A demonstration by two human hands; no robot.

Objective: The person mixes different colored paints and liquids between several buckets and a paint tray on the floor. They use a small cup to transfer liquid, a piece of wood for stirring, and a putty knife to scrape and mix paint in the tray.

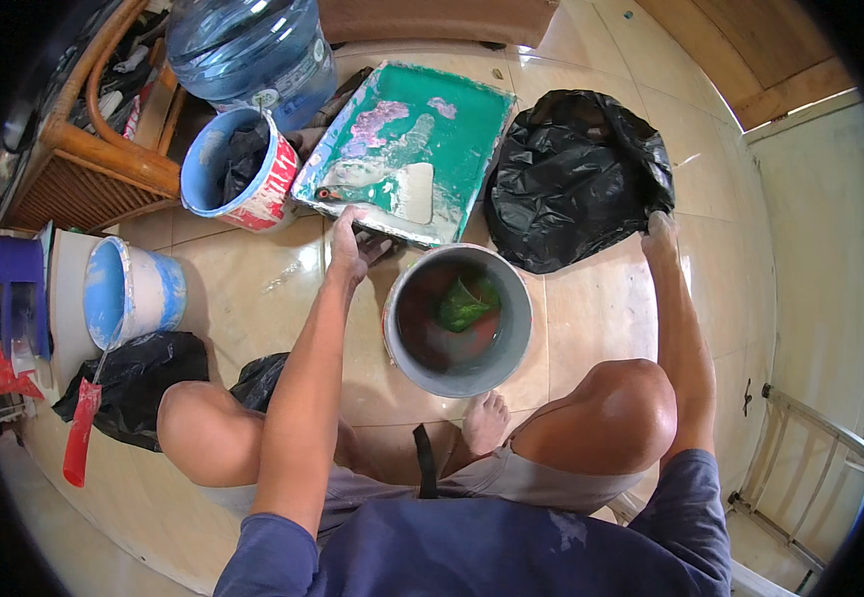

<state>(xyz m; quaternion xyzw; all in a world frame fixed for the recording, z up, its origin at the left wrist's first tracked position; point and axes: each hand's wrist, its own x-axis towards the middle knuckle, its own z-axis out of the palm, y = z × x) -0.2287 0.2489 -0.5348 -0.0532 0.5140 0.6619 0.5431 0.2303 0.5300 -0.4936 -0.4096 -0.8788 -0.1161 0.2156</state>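
Green and smeared with pale residue (pixel 377 124), the tray (pixel 477 119) sits just beyond the grey bucket (pixel 522 323), scraper (pixel 414 192) lying on it. From my remote seat I see the left hand (pixel 349 249) holding its near rim, thumb above, fingers curled under. Beyond and right of the bucket, the right hand (pixel 661 227) meets the black bag (pixel 571 179); its fingers are mostly hidden, so I cannot tell their grip. Work looks unfinished to me: residue coats the tray, scraper unheld. Inside the bucket, murky liquid (pixel 427 338) obscures part of a green object (pixel 469 306).
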